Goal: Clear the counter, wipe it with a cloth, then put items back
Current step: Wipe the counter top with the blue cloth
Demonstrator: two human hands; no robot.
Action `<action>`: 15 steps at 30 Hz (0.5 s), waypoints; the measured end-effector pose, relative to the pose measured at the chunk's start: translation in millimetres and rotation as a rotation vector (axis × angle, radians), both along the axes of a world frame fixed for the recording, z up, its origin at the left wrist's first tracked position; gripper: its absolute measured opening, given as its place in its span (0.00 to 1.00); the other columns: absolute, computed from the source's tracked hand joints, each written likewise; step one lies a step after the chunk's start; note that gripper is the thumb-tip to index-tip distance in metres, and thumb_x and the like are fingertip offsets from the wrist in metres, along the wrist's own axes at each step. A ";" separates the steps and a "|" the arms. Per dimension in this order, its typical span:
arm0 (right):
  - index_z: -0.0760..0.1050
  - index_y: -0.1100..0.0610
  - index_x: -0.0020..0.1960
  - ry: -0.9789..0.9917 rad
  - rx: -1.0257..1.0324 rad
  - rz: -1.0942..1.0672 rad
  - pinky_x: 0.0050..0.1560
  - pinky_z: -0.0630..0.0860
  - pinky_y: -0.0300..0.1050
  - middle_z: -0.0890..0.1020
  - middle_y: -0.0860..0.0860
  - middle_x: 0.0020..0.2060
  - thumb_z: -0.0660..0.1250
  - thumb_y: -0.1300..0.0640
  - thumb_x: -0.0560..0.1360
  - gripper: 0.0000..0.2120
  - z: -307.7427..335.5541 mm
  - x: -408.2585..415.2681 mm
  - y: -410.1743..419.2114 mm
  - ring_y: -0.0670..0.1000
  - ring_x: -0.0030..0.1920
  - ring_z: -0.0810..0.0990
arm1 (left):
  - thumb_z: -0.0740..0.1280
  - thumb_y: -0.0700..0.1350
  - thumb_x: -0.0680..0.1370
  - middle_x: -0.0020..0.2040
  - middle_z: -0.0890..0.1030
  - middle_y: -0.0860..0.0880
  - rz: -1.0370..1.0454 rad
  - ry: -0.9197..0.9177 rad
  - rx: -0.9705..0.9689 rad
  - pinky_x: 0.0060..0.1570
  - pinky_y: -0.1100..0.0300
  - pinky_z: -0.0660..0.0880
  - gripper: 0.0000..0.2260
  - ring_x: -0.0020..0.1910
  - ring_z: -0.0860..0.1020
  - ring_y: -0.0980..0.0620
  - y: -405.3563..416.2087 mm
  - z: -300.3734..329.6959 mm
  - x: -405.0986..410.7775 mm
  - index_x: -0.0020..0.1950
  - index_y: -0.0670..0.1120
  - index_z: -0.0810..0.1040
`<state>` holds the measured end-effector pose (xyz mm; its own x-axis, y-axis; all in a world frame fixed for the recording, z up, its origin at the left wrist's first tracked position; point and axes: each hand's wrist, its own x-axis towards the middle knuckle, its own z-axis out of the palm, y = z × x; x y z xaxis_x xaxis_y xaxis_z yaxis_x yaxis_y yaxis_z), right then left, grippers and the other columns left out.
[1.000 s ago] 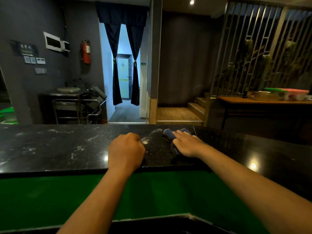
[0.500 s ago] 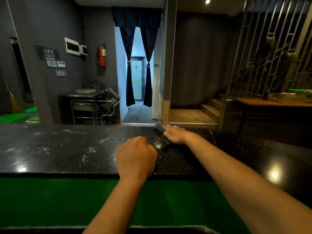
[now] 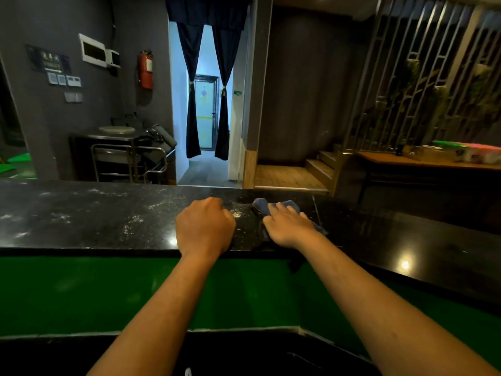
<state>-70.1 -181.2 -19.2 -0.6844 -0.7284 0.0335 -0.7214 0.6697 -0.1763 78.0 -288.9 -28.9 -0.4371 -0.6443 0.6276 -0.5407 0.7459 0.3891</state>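
Right hand (image 3: 287, 225) flat on cloth (image 3: 273, 206); left hand (image 3: 204, 229) fisted.

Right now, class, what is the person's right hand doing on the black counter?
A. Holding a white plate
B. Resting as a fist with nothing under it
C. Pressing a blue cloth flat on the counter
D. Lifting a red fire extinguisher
C: the right hand lies with fingers spread on the blue cloth, which sits on the counter.

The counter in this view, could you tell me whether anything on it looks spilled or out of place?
Yes. Pale powdery smears streak the dark counter left of the hands, thickest by the fisted left hand. The right hand presses a blue cloth flat there. The counter to the right looks glossy and free of smears.
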 end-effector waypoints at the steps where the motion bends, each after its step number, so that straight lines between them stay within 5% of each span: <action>1: 0.61 0.54 0.75 -0.009 -0.004 -0.026 0.73 0.57 0.61 0.62 0.54 0.76 0.48 0.48 0.81 0.25 3.2 -4.3 9.9 0.59 0.77 0.59 | 0.60 0.44 0.75 0.27 0.72 0.50 -0.023 0.002 -0.003 0.28 0.58 0.66 0.13 0.25 0.70 0.49 2.1 0.8 2.3 0.30 0.46 0.71; 7: 0.56 0.57 0.79 0.002 -0.036 -0.391 0.76 0.51 0.62 0.59 0.57 0.78 0.47 0.47 0.80 0.29 3.6 12.0 33.7 0.61 0.77 0.56 | 0.63 0.43 0.75 0.34 0.80 0.51 -0.096 -0.092 -0.093 0.31 0.58 0.69 0.10 0.32 0.76 0.48 -15.6 6.3 33.1 0.38 0.47 0.81; 10: 0.54 0.59 0.80 0.005 -0.027 -0.311 0.76 0.50 0.64 0.58 0.60 0.78 0.49 0.46 0.80 0.31 3.7 49.9 6.0 0.63 0.77 0.55 | 0.62 0.45 0.76 0.34 0.80 0.51 -0.049 -0.099 -0.085 0.33 0.57 0.74 0.11 0.31 0.77 0.48 -35.5 3.4 49.5 0.38 0.48 0.82; 15: 0.61 0.58 0.76 -0.041 -0.049 -0.134 0.75 0.53 0.62 0.62 0.58 0.76 0.51 0.50 0.80 0.26 1.3 53.4 -6.5 0.61 0.76 0.57 | 0.60 0.46 0.75 0.31 0.78 0.50 -0.011 -0.098 -0.031 0.28 0.60 0.64 0.12 0.28 0.73 0.49 -35.1 0.7 50.6 0.34 0.46 0.78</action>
<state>-16.7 -187.7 -17.9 -0.7771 -0.6283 0.0370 -0.6174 0.7496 -0.2386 128.5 -324.0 -28.2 -0.5048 -0.6197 0.6010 -0.5666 0.7631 0.3109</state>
